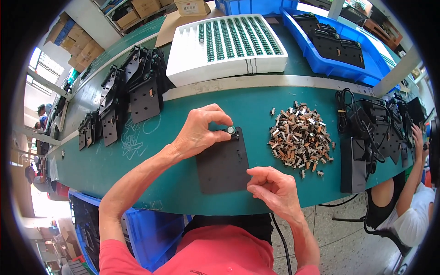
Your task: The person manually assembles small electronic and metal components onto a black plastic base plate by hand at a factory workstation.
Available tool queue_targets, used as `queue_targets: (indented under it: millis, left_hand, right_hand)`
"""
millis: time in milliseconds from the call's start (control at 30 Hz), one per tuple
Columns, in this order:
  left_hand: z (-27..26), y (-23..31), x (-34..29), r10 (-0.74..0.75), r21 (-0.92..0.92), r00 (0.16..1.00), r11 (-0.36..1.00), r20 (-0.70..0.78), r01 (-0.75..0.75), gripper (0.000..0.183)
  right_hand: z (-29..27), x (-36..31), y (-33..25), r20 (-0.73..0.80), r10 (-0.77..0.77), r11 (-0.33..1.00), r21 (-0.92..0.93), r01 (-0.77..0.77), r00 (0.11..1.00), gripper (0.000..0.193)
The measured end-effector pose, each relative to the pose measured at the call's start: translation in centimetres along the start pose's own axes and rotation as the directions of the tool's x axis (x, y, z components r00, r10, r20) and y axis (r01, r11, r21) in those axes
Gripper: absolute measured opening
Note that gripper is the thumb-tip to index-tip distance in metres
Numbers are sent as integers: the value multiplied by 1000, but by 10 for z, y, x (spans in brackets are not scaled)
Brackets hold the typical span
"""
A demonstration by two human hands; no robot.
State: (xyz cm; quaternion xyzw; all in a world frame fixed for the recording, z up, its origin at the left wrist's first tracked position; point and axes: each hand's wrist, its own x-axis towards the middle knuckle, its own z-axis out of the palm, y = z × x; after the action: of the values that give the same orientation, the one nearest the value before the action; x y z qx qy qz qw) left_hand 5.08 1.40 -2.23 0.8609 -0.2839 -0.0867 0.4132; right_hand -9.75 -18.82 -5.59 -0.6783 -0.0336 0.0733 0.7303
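A flat black panel (222, 167) lies on the green table in front of me. At its top edge, my left hand (198, 129) pinches a small green cylinder (231, 130) between thumb and forefinger, its pale round end showing. Whether the cylinder is seated in the panel, I cannot tell. My right hand (276, 189) is half curled at the panel's lower right edge. Its thumb and forefinger tips stand apart with nothing visible between them; contact with the panel is unclear. To the right lies a heap of small metal slide switches (301, 137).
Beyond a raised ledge, a white foam tray (183, 59) holds rows of green cylinders. A blue bin (330, 68) of black panels stands far right. Stacked black panels (145, 98) lie left. A black box (353, 165) with cables sits right, near another person's arm (412, 183).
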Motion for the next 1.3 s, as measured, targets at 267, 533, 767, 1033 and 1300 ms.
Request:
queue_targets:
  millis: [267, 533, 767, 1033, 1300]
  left_hand:
    - [0, -2, 0, -2, 1, 1000, 1000, 15, 2, 23]
    - [3, -4, -4, -45, -74, 999, 996, 14, 46, 25]
    - [3, -9, -4, -3, -94, 1000, 996, 20, 5, 30]
    - [2, -5, -5, -21, -67, 999, 997, 30, 23, 28]
    - [0, 25, -13, 353, 216, 935, 912, 24, -349, 29]
  right_hand:
    - [0, -1, 0, -2, -3, 1000, -3, 3, 1000, 29]
    - [1, -1, 0, -7, -14, 1000, -23, 14, 1000, 30]
    - [0, -2, -1, -7, -12, 1000, -29, 12, 1000, 30]
    - [0, -2, 0, -4, -29, 999, -33, 28, 1000, 29]
    - [1, 1, 4, 168, -312, 853, -383, 354, 935, 16]
